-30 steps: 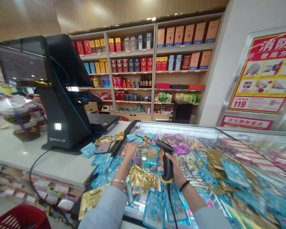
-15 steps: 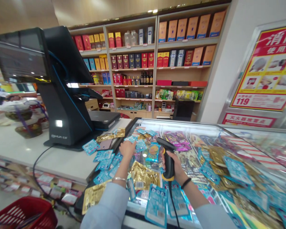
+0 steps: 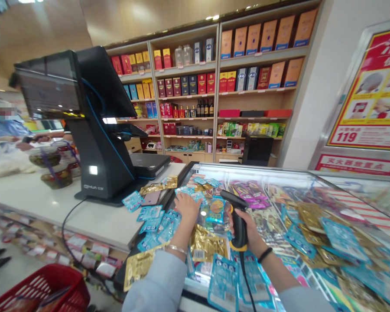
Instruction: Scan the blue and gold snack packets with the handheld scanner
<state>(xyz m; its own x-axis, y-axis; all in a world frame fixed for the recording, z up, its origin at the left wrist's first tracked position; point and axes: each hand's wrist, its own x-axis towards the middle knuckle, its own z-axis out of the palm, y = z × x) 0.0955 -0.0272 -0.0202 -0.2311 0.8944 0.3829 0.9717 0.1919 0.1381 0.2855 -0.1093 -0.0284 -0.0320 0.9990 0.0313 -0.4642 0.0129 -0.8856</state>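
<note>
My right hand (image 3: 249, 229) is closed around the grip of a black and yellow barcode scanner (image 3: 238, 225), its head pointing to the upper left and its cord hanging down. My left hand (image 3: 186, 208) lies with fingers stretched out, palm down, over small blue snack packets (image 3: 195, 196) on the glass counter top. Between the two hands sits a blue packet with a yellow picture (image 3: 216, 209). Gold foil packets (image 3: 208, 243) lie below it, and larger blue packets (image 3: 223, 281) rest at the near edge. More blue packets (image 3: 169, 225) are spread beside my left wrist.
A mixed heap of gold and blue packets (image 3: 338, 236) covers the right of the glass-topped case. A checkout terminal (image 3: 100, 151) stands on the white counter (image 3: 107, 225) at left. A red basket (image 3: 52, 281) is at lower left. Another person (image 3: 6, 125) stands behind jars (image 3: 52, 175).
My left hand has moved slightly, and its fingers now reach out flatter over the blue packets. The view has turned a little left. My right hand keeps the barcode scanner.
</note>
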